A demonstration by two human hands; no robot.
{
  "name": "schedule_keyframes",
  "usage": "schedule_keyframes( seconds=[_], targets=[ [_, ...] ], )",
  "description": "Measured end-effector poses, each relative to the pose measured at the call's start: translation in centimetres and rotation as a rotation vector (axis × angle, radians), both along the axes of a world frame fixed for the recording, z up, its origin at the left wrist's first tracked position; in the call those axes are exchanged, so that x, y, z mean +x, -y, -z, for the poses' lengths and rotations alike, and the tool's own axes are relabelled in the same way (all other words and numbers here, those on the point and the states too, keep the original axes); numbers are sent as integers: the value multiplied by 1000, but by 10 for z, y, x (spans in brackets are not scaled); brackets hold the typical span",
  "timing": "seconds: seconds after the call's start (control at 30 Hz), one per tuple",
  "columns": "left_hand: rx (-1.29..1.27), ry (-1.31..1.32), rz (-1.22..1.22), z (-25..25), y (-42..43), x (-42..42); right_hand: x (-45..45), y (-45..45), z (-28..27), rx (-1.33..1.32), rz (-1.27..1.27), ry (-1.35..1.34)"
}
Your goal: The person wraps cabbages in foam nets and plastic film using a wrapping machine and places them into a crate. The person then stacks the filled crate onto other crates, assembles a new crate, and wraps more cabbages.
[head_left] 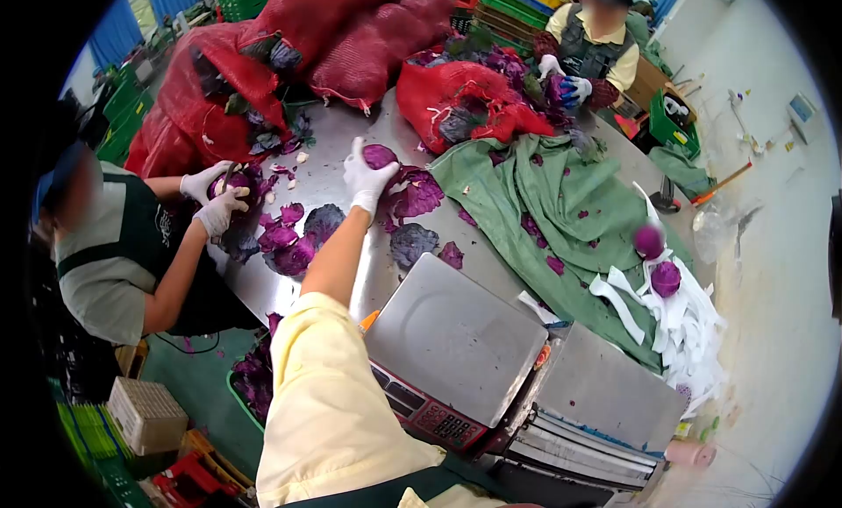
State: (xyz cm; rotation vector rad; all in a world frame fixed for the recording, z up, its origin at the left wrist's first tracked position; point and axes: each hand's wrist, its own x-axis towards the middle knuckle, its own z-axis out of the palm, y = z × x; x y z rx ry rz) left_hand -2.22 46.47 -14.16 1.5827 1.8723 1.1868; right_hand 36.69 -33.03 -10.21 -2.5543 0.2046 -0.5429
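My left hand (367, 180), in a white glove, reaches far across the metal table (373, 275). Its fingers are closed around a small trimmed red cabbage (380, 156). Loose purple outer leaves (416, 195) lie just right of the hand, and a dark cabbage leaf (412, 244) sits nearer to me. Left of my forearm are more purple leaves (289, 250) and another dark leaf (324, 220). My right hand is out of view.
A digital scale (456, 332) and a wrapping machine (605, 389) stand in front. Two cabbages (666, 279) rest by white foam sleeves (688, 332) and green cloth (561, 201). Red mesh sacks (381, 52) fill the back. One co-worker (132, 245) trims cabbage leftward; another (601, 47) works behind.
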Motion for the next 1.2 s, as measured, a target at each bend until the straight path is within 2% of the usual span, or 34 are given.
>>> schedule_keyframes(
  seconds=[0.03, 0.1, 0.17, 0.23, 0.3, 0.37, 0.47, 0.53, 0.57, 0.6, 0.63, 0.67, 0.7, 0.73, 0.77, 0.8, 0.83, 0.87, 0.9, 0.97, 1.0, 1.03, 1.1, 1.17, 1.2],
  targets=[
    [10, 175, 2, 7, -5, -2, -7, 5, 6, 6, 17, -9],
    [258, 96, 147, -20, 19, 4, -19, 19, 24, 33, 43, -17],
    [226, 90, 355, -62, 54, 12, -27, 28, 37, 62, 56, -25],
    [276, -84, 702, -120, 99, 24, -32, 30, 41, 69, 53, -49],
    [226, -463, 875, -169, 148, 44, -35, 22, 35, -89, 79, -149],
    [215, -695, 1114, -189, 188, 64, -44, 3, 27, 0, 10, -50],
    [220, -1024, 1330, -198, 242, 90, -50, -4, 16, 93, -3, -44],
    [274, -1182, 1404, -183, 264, 101, -17, 41, 57, -58, 66, 75],
    [326, -1219, 1427, -176, 274, 105, -21, 33, 46, -42, 117, 12],
    [340, -1226, 1441, -180, 286, 108, -16, 42, 57, -20, 32, 73],
    [354, -1231, 1409, -184, 296, 116, -26, 24, 24, 46, 18, 22],
    [368, -1235, 1378, -188, 306, 124, -30, 8, -4, 275, -190, 76],
    [400, -1101, 1395, -193, 307, 120, -23, 17, 4, 279, -195, 41],
    [341, -1068, 1354, -218, 320, 129, -14, 24, 13, 282, -200, 6],
    [281, -926, 1297, -218, 322, 134, -9, 22, -5, 295, -386, 156],
    [260, -814, 1212, -226, 332, 143, -2, 38, -3, 346, -276, 71],
    [322, -745, 1177, -202, 322, 138, 6, 51, -1, 404, -184, -20],
    [120, -670, 1256, -195, 320, 138, 13, 55, -21, 303, -213, 26],
    [168, -572, 1272, -180, 316, 142, 22, 58, -51, 198, -241, 67],
    [63, -482, 1170, -172, 311, 144, 61, 70, -81, 211, -408, 114],
    [197, -499, 1044, -162, 310, 147, 82, 75, -92, 249, -448, 82],
    [194, -407, 994, -156, 306, 146, 106, 77, -102, 289, -498, 50],
    [197, -269, 890, -145, 301, 147, 174, 90, -86, 369, -646, 74],
    [181, -329, 804, -146, 308, 149, 231, 90, -88, 310, -760, 43],
    [194, -357, 771, -144, 313, 148, 265, 88, -78, 155, -723, 15]
  ],
)
